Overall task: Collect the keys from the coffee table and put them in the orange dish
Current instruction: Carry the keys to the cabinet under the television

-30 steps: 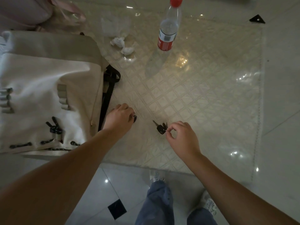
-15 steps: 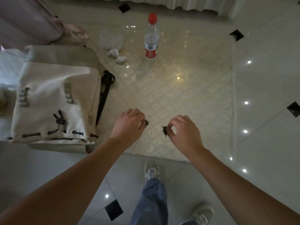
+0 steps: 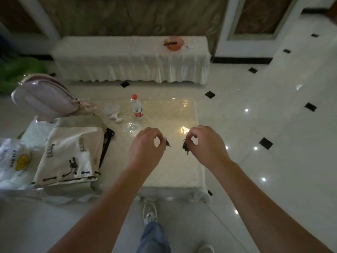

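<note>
My left hand (image 3: 145, 147) pinches a small dark key (image 3: 167, 142) between thumb and fingers, held above the coffee table (image 3: 184, 172). My right hand (image 3: 206, 143) pinches a dark bunch of keys (image 3: 185, 147) that hangs below its fingertips. Both hands are raised side by side over the table's glossy middle. The orange dish (image 3: 174, 43) stands far off on a long white-draped bench (image 3: 131, 57) against the back wall, with something dark lying across it.
A cream backpack (image 3: 73, 152) covers the table's left part, with a pink bag (image 3: 45, 97) and plastic bags (image 3: 16, 161) beside it. A red-capped bottle (image 3: 137, 108) and crumpled tissues (image 3: 116, 117) sit at the table's far side. White tiled floor lies to the right.
Both hands lifted their keys off the table top. My head rose and tilted up, so the bench and the orange dish came into view.
</note>
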